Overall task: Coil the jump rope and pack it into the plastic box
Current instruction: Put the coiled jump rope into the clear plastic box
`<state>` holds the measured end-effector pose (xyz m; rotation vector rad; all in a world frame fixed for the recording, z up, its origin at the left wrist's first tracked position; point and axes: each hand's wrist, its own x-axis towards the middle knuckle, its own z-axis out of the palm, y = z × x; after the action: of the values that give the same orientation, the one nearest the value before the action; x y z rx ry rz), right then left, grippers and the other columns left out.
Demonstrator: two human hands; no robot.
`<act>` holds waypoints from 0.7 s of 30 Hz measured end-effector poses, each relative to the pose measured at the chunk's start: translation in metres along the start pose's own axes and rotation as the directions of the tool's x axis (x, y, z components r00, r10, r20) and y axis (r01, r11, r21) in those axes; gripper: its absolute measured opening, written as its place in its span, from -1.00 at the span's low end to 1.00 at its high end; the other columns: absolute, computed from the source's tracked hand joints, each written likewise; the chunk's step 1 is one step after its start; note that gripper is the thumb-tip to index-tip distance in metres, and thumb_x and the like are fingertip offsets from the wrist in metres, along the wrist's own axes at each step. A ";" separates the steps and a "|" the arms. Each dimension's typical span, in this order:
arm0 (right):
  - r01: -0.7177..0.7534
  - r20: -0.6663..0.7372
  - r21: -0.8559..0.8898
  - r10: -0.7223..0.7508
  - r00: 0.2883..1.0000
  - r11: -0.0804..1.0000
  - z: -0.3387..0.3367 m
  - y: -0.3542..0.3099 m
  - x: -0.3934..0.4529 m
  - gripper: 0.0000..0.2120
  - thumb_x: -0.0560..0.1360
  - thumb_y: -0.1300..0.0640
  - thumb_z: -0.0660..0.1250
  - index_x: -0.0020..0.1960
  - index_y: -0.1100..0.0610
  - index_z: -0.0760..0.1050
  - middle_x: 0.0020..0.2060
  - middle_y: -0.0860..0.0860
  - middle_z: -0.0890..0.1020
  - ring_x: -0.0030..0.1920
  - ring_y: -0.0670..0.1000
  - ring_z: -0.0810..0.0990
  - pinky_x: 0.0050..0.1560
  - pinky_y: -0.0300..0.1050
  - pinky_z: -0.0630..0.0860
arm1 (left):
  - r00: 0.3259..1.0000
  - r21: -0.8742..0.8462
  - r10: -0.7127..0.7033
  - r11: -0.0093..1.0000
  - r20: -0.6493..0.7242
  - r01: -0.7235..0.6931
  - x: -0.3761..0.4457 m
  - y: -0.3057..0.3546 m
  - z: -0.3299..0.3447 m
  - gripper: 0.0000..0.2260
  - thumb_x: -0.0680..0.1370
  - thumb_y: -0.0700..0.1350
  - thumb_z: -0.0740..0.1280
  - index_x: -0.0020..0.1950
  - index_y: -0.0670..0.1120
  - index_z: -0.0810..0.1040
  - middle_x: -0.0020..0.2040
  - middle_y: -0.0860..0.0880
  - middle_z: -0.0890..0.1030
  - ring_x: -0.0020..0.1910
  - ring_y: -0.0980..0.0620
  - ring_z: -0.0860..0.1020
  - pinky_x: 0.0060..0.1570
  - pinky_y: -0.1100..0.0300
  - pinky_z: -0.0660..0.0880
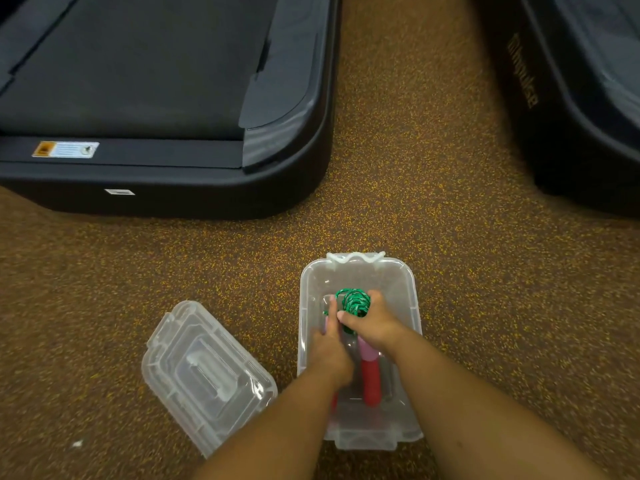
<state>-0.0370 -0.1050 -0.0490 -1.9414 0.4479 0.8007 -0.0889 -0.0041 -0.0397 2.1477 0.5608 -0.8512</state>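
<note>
Pressing the rope (354, 303) down into the box (414, 299) right now, both hands already inside it. Nearest to me the red handles (371, 382) lie flat on the bottom, long axis running straight away from me toward the far wall, with a pink section just past them. My left hand (327, 351) sits on that side of the handles, fingers mostly straight and together, one fingertip touching the edge of the green coil, not really gripping anything as far as I can tell. My right hand (372, 323) is the one on the coil itself, fingers curled over the top of it, thumb on the near side, so it's closed around the bundle. The coil sits beyond the handles, about mid-box, a bit forward of my knuckles. Lid (204, 372) is off, lying on the floor (415, 188) just left of the box. Further out a treadmill (156, 116). I reckon next is just letting go without it springing loose.
</note>
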 end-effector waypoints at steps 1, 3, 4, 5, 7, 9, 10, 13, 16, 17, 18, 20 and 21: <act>-0.018 0.026 -0.009 0.018 0.999 1.000 -0.001 0.001 0.001 -0.26 0.41 0.01 0.48 0.45 0.05 0.18 0.25 0.11 0.51 0.17 0.11 0.54 0.15 0.03 0.54 | 0.999 0.033 -0.018 0.999 0.027 0.017 0.002 -0.001 0.001 -0.14 0.53 -0.19 0.30 0.54 0.24 -0.24 0.37 -0.22 0.30 0.32 -0.21 0.43 0.28 0.04 0.38; -0.053 0.080 -0.030 0.055 0.995 0.998 -0.003 0.004 0.000 -0.21 0.49 0.06 0.41 0.55 0.01 0.01 0.35 0.13 0.41 0.21 0.13 0.50 0.09 -0.01 0.56 | 0.993 0.087 -0.060 0.995 0.098 0.051 0.003 -0.003 0.003 -0.17 0.52 -0.15 0.29 0.57 0.15 -0.22 0.48 -0.25 0.20 0.45 -0.24 0.29 0.39 -0.03 0.29; -0.059 0.078 -0.065 0.064 0.995 0.996 -0.003 0.006 0.000 -0.21 0.52 0.09 0.35 0.57 0.01 -0.07 0.41 0.15 0.35 0.28 0.15 0.46 0.18 0.01 0.52 | 0.989 0.096 -0.078 0.993 0.125 0.067 0.003 -0.005 0.005 -0.18 0.53 -0.13 0.29 0.58 0.11 -0.22 0.52 -0.26 0.15 0.48 -0.24 0.23 0.42 -0.03 0.26; -0.055 0.060 -0.127 0.063 0.996 0.990 -0.004 0.008 -0.001 -0.22 0.55 0.12 0.30 0.58 0.00 -0.13 0.48 0.16 0.26 0.36 0.18 0.40 0.31 0.03 0.43 | 0.986 0.099 -0.094 0.992 0.141 0.080 0.003 -0.006 0.006 -0.19 0.54 -0.10 0.28 0.59 0.07 -0.21 0.55 -0.26 0.11 0.51 -0.23 0.18 0.44 -0.02 0.22; -0.008 0.026 -0.305 0.016 1.000 0.952 -0.004 0.014 -0.005 -0.27 0.55 0.18 0.24 0.58 -0.01 -0.09 0.52 0.18 0.11 0.44 0.23 0.30 0.39 0.02 0.28 | 0.982 0.116 -0.108 0.989 0.157 0.091 0.002 -0.008 0.008 -0.23 0.56 -0.07 0.26 0.59 0.01 -0.20 0.58 -0.22 0.02 0.54 -0.20 0.11 0.47 0.00 0.17; 0.077 0.051 -0.464 -0.060 0.997 0.882 -0.001 0.019 -0.014 -0.40 0.51 0.19 0.26 0.48 -0.06 0.17 0.42 0.17 0.22 0.33 0.26 0.41 0.33 0.02 0.37 | 0.978 0.122 -0.117 0.988 0.173 0.097 0.000 -0.010 0.011 -0.25 0.55 -0.10 0.24 0.60 0.02 -0.16 0.59 -0.19 0.04 0.52 -0.20 0.16 0.45 -0.01 0.21; 0.110 0.080 -0.526 -0.079 0.994 0.844 0.004 0.024 -0.017 -0.53 0.50 0.13 0.27 0.39 -0.06 0.28 0.33 0.15 0.29 0.25 0.26 0.45 0.28 0.04 0.42 | 0.977 0.116 -0.118 0.988 0.176 0.098 0.000 -0.010 0.012 -0.27 0.54 -0.11 0.23 0.60 0.02 -0.12 0.58 -0.18 0.09 0.50 -0.20 0.22 0.43 -0.02 0.24; 0.168 0.166 -0.677 -0.074 0.983 0.717 0.016 0.044 -0.026 -0.64 0.48 -0.12 0.28 0.22 0.01 0.43 0.18 0.11 0.52 0.10 0.16 0.54 0.11 -0.01 0.49 | 0.978 0.145 -0.102 0.986 0.179 0.076 -0.005 -0.008 0.011 -0.37 0.56 -0.12 0.23 0.58 -0.08 0.05 0.54 -0.18 0.16 0.42 -0.20 0.32 0.40 0.00 0.29; -0.022 0.152 -0.605 0.142 0.978 0.796 0.024 0.045 -0.030 -0.55 0.49 -0.06 0.33 0.34 0.01 0.38 0.30 0.15 0.45 0.19 0.16 0.52 0.17 0.00 0.48 | 0.972 0.175 -0.109 0.982 0.208 0.073 -0.009 -0.009 0.011 -0.43 0.53 -0.16 0.28 0.52 -0.17 0.22 0.53 -0.20 0.19 0.39 -0.20 0.36 0.39 0.03 0.30; -0.050 0.111 -0.649 0.159 0.981 0.760 0.025 0.047 -0.029 -0.49 0.52 0.03 0.31 0.43 0.01 0.28 0.37 0.18 0.36 0.29 0.18 0.47 0.26 0.02 0.43 | 0.972 0.169 -0.119 0.982 0.205 0.085 -0.010 -0.010 0.011 -0.47 0.51 -0.19 0.30 0.48 -0.20 0.29 0.47 -0.21 0.30 0.35 -0.19 0.42 0.33 0.05 0.36; -0.084 0.063 -0.659 0.165 0.984 0.747 0.024 0.044 -0.031 -0.44 0.54 0.08 0.28 0.49 0.02 0.18 0.40 0.20 0.30 0.34 0.19 0.43 0.30 0.03 0.38 | 0.973 0.166 -0.121 0.982 0.199 0.088 -0.011 -0.010 0.009 -0.52 0.50 -0.22 0.31 0.42 -0.22 0.36 0.39 -0.22 0.41 0.29 -0.18 0.47 0.27 0.08 0.41; -0.117 0.005 -0.685 0.166 0.986 0.719 0.024 0.047 -0.032 -0.41 0.56 0.11 0.25 0.52 0.05 0.10 0.40 0.22 0.28 0.34 0.19 0.43 0.32 0.00 0.37 | 0.975 0.160 -0.109 0.984 0.193 0.078 -0.012 -0.011 0.008 -0.60 0.51 -0.26 0.29 0.35 -0.24 0.43 0.30 -0.22 0.50 0.24 -0.17 0.51 0.19 0.12 0.44; -0.152 -0.033 -0.666 0.175 0.984 0.730 0.024 0.045 -0.032 -0.41 0.57 0.10 0.24 0.53 0.08 0.09 0.39 0.23 0.30 0.33 0.19 0.44 0.31 0.00 0.37 | 0.976 0.157 -0.098 0.985 0.197 0.068 -0.013 -0.010 0.007 -0.63 0.53 -0.27 0.27 0.34 -0.24 0.44 0.29 -0.22 0.51 0.24 -0.17 0.51 0.18 0.12 0.43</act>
<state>-0.0957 -0.1059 -0.0640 -2.5728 0.3359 1.2315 -0.1069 -0.0044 -0.0388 2.1487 0.4976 -1.1779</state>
